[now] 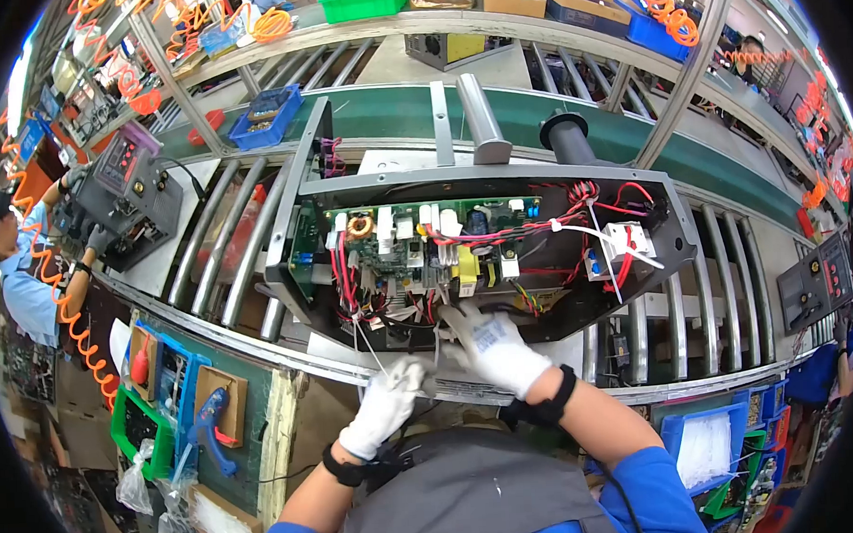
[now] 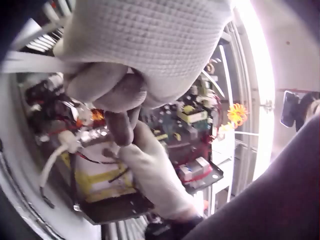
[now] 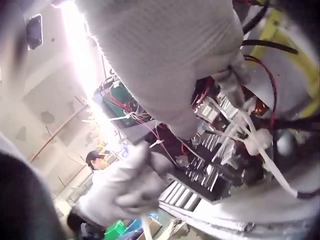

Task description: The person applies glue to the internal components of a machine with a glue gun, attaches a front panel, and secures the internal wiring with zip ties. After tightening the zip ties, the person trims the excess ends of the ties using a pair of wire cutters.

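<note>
A dark metal chassis (image 1: 484,175) lies open on its side, showing a green circuit board (image 1: 386,232) and bundles of red and black wires. My gloved left hand (image 1: 392,403), near its front edge, has curled fingers and grips a white cable tie (image 3: 146,227), whose strip sticks out of the fist. My gloved right hand (image 1: 493,345) reaches over the chassis's near edge, its fingertips down among the wires. Close by those fingers, a thick white cable (image 3: 262,145) shows in the right wrist view. I cannot tell whether the right fingers pinch a wire.
Metal rollers (image 1: 717,290) flank the chassis. At left, a workbench holds a green bin (image 1: 141,431) and a blue-handled tool (image 1: 209,432). A blue tray (image 1: 703,450) of white ties stands at right. Another person (image 1: 36,268) works at far left.
</note>
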